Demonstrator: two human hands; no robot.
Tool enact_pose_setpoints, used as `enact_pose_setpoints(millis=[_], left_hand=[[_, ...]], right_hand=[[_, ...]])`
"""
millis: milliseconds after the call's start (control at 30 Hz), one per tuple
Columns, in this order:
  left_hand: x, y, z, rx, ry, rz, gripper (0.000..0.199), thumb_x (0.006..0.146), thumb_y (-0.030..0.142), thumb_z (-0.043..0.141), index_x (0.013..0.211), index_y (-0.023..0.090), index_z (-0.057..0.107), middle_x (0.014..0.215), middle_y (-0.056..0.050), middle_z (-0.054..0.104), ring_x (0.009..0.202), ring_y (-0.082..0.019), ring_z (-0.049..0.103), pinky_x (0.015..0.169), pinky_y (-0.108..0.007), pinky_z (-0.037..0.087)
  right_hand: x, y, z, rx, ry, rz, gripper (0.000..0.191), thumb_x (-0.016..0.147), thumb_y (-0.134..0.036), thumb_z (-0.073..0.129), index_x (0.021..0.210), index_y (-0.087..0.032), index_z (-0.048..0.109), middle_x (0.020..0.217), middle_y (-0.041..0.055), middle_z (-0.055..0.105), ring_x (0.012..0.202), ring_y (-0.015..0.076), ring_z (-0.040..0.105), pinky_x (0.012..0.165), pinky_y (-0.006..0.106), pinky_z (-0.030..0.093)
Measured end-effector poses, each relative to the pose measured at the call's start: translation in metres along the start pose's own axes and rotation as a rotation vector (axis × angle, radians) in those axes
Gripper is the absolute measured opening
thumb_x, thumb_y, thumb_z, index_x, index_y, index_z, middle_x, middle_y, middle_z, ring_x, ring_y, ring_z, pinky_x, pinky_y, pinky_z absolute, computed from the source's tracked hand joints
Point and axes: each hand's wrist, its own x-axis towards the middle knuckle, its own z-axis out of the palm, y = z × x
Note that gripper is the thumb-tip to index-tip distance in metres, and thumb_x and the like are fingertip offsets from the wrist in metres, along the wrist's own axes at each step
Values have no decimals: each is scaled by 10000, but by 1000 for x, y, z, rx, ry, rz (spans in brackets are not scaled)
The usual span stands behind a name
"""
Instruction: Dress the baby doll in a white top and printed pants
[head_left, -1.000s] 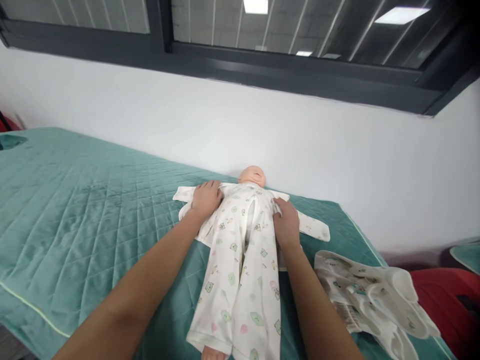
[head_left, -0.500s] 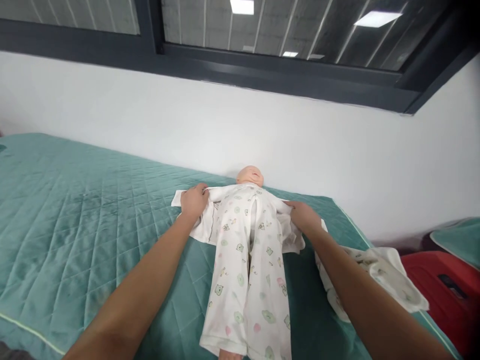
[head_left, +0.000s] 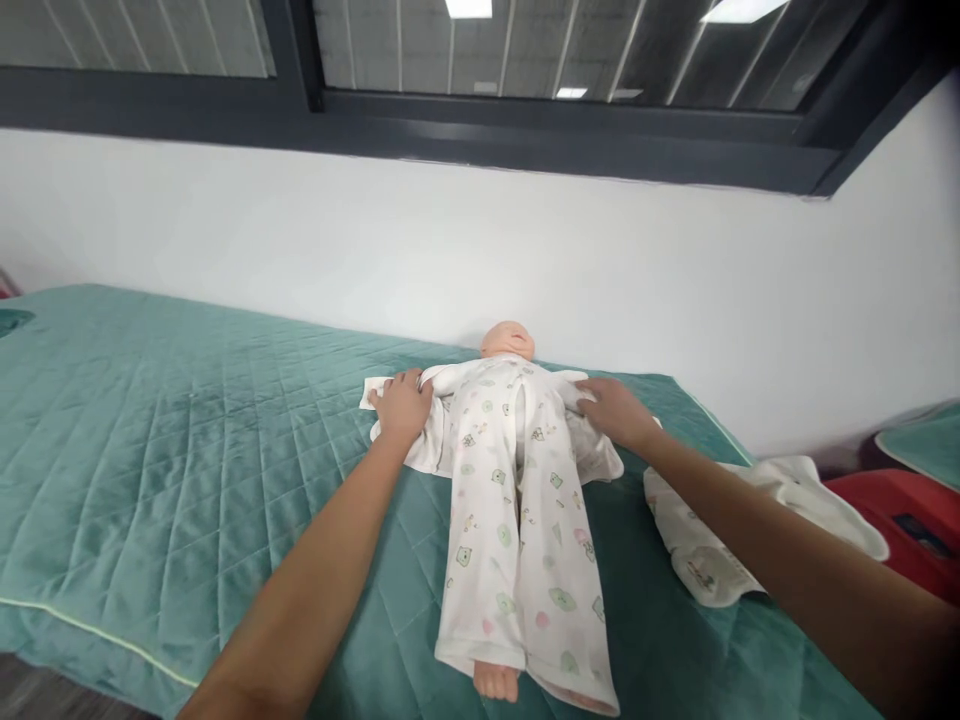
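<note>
A baby doll (head_left: 507, 340) lies on its back, head by the wall, one bare foot showing at the near end. Printed white trousers (head_left: 517, 520) cover its legs and reach up over its front. A white top lies spread under and beside it. At the doll's left-hand side in the view, my left hand (head_left: 405, 405) is closed over the top's left sleeve (head_left: 442, 378), its little finger sticking out. On the other side, my right hand (head_left: 616, 412) pinches the right sleeve (head_left: 568, 392) between thumb and fingers. The fingertips are partly hidden in cloth.
A green quilted cover (head_left: 225, 460) spreads under everything. Folded white printed cloth (head_left: 705, 560) lies beneath my right forearm. Beyond it is a red case (head_left: 911, 525). The white wall (head_left: 375, 240) and dark window frame (head_left: 525, 135) stand behind the doll.
The view has shifted, so the doll's foot now shows more fully. My right fingers have moved slightly on the sleeve; my left hand stays at the other one.
</note>
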Motion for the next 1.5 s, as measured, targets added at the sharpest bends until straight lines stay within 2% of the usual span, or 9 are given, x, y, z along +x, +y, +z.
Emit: enact_pose_setpoints(millis=[100,167,333,467,700,1000,1133,1333,1500], left_hand=[[2,0,1,-13,8,-1,359,967,412,418,1236,275,612,1258,-87,656,1212,-301,551,1097,-581,293],[4,0,1,-22,2,-2,356,966,407,416,1230,274,615,1265,-87,654,1215,-300,551,1098,-586,289],[7,0,-2,-61,-14,7,354,969,406,401,1210,279,627,1256,-76,664,1221,-295,552,1095,-578,291],[9,1,-4,-69,-33,16,348,969,406,403,1198,303,644,1246,-72,672,1210,-294,559,1085,-571,296],[17,4,-2,-47,-30,27,332,964,374,406,1187,314,645,1195,-71,691,1149,-291,591,1035,-616,317],[20,2,-2,-100,-41,7,339,930,319,436,1193,305,650,1262,-55,674,1178,-272,583,1066,-568,310],[21,2,-1,-96,-34,12,317,929,340,444,1153,299,664,1222,-52,692,1147,-277,596,1040,-575,331],[20,3,-1,-8,-43,55,312,936,308,441,1140,323,676,1157,-54,696,1116,-284,594,1005,-566,362],[17,1,-4,28,0,127,381,966,278,381,1217,327,663,1118,-77,660,1070,-270,604,898,-431,456]], right_hand=[[-11,-38,2,75,165,-146,460,889,-260,471,1320,-153,589,1408,135,550,1307,289,504,1126,407,374],[-12,-74,6,108,185,-296,432,913,-297,462,1314,-180,572,1376,117,571,1261,276,532,1094,409,406],[4,-163,40,-296,-108,-766,357,896,-209,496,1232,-142,597,1270,136,609,1216,282,509,1051,423,397],[20,-197,76,-531,-142,-719,291,927,-184,436,1149,-124,615,1230,173,591,1167,308,520,938,445,449],[41,-202,100,-572,-169,-666,249,930,-187,468,1110,-128,629,1195,181,610,1126,313,563,908,427,467],[39,-192,83,-598,-110,-610,341,910,-303,552,1165,-77,572,1170,209,593,1066,331,582,867,426,471],[47,-191,89,-589,-187,-683,278,914,-332,534,1097,-140,617,1175,173,621,1099,332,583,860,413,470],[63,-197,93,-592,-329,-726,277,901,-362,563,1092,-169,620,1083,128,697,953,299,654,729,360,481],[60,-194,77,-624,-325,-741,338,937,-423,548,1197,-212,594,1105,125,687,1017,314,631,776,389,472]])
